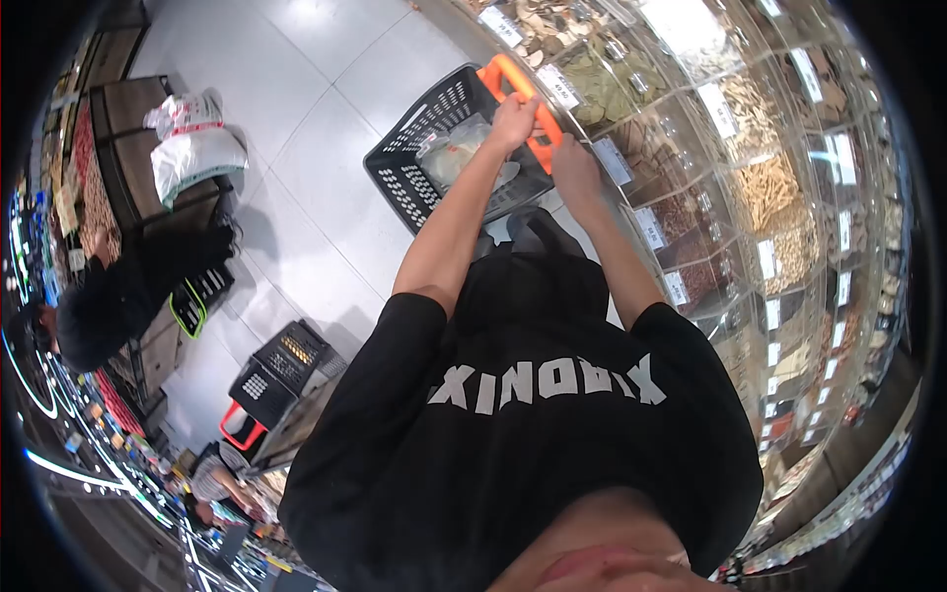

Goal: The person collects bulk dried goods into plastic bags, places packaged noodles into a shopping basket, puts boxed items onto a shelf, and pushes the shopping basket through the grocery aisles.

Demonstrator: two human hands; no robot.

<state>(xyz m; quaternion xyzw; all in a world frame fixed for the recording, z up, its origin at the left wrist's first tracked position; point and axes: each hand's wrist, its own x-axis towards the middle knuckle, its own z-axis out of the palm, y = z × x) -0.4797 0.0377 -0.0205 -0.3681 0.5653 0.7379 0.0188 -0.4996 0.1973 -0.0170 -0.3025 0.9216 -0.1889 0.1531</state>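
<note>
A dark grey shopping basket (402, 148) with perforated sides and an orange handle (515, 77) is in front of my body. My left hand (514, 124) is closed around the handle. Lower on the same handle is my right hand (576, 170), its fingers bent and partly hidden against the orange grip. Inside the basket lies a clear plastic bag (452, 148) with pale contents I cannot make out.
Clear bins of dried goods (764, 192) with price tags line the right side. On the left, another person (109, 296) stands beside white sacks (197, 158). A black basket with a red handle (281, 365) is at lower left, near another person (219, 483). Grey floor tiles (306, 128) lie between.
</note>
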